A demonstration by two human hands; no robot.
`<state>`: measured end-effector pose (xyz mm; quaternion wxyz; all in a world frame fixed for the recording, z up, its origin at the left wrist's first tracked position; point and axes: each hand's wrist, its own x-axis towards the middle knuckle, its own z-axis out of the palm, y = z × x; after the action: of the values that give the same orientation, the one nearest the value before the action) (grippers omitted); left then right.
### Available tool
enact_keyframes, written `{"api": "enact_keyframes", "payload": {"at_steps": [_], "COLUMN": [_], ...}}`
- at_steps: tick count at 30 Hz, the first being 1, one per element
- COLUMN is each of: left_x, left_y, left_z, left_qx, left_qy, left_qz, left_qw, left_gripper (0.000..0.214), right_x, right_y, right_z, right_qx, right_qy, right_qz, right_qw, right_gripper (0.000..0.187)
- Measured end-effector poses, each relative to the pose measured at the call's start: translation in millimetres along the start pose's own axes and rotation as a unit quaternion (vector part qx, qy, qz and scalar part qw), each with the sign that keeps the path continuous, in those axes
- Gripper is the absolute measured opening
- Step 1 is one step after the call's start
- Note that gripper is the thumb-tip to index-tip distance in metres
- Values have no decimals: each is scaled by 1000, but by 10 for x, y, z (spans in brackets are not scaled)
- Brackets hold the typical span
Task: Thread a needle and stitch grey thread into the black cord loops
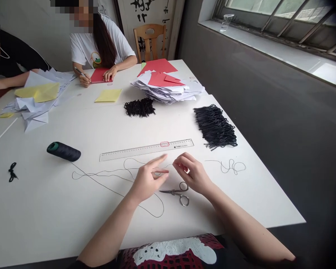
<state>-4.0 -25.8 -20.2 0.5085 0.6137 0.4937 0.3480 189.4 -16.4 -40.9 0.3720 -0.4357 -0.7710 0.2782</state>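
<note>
My left hand (149, 178) hovers above the table with its fingers spread. Just right of it, my right hand (192, 172) pinches a thin dark thread (117, 172), whose loops run across the table and under my left hand. The thread leads back to a black spool (64, 151) lying on its side. Below my hands lie small metal scissors (180, 193) with their blades pointing left. A clear ruler (147, 149) rests beyond my fingertips. Another loose thread (232, 166) curls to the right of my right hand.
Two bundles of black cord loops, one small (139, 107) and one large (215, 126), lie farther back. Behind them is a paper stack (165, 89) topped with red sheets. Across the table a person (106, 48) writes on red paper; another sits left. A small black knot (12, 172) lies at left.
</note>
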Motion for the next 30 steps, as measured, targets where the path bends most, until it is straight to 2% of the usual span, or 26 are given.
{"api": "enact_keyframes", "payload": {"at_steps": [2, 4, 6, 8, 10, 13, 15, 17, 20, 23, 25, 27, 28, 29, 30], "left_x": [15, 36, 54, 63, 62, 51, 43, 38, 44, 78, 118, 162, 181, 196, 206], "left_y": [-28, -62, -80, -77, -63, -52, -62, -88, -142, -150, -85, 40, 117, 197, 272], "left_z": [119, 171, 162, 122, 83, 55, 55, 59, 54, 33, 21, 26, 35, 49, 64], "left_qx": [-74, -103, -111, -111, -102, -48, 3, 46, 99, 133, 121, 54, -2, -71, -145], "left_qy": [-14, 3, 16, 26, 34, 59, 95, 141, 213, 275, 300, 293, 274, 245, 209], "left_qz": [-51, -94, -122, -131, -125, -84, -35, 13, 79, 136, 158, 165, 154, 134, 104], "left_qw": [996, 990, 986, 985, 986, 994, 995, 989, 969, 942, 933, 940, 949, 958, 961], "left_gripper": [38, 27, 29, 32, 33, 31, 27, 22, 16, 13, 12, 12, 13, 14, 16], "right_x": [-8, -4, 6, 10, 2, -16, -23, -24, -13, 38, 107, 203, 257, 314, 371], "right_y": [-59, -98, -90, -30, 60, 172, 208, 230, 276, 279, 170, -60, -209, -364, -512], "right_z": [17, -16, -136, -347, -598, -877, -931, -898, -812, -810, -872, -958, -996, -1023, -1033], "right_qx": [-5, -35, -102, -193, -291, -442, -498, -515, -513, -507, -475, -349, -234, -102, 13], "right_qy": [-7, -20, -45, -65, -80, -182, -246, -272, -284, -292, -298, -311, -318, -335, -343], "right_qz": [-17, -15, 13, 68, 125, 166, 165, 156, 152, 143, 120, 94, 89, 79, 69], "right_qw": [1000, 999, 994, 977, 945, 862, 815, 798, 796, 798, 819, 879, 914, 933, 937], "right_gripper": [15, 17, 20, 20, 18, 17, 16, 16, 23, 22, 17, 14, 13, 13, 15]}}
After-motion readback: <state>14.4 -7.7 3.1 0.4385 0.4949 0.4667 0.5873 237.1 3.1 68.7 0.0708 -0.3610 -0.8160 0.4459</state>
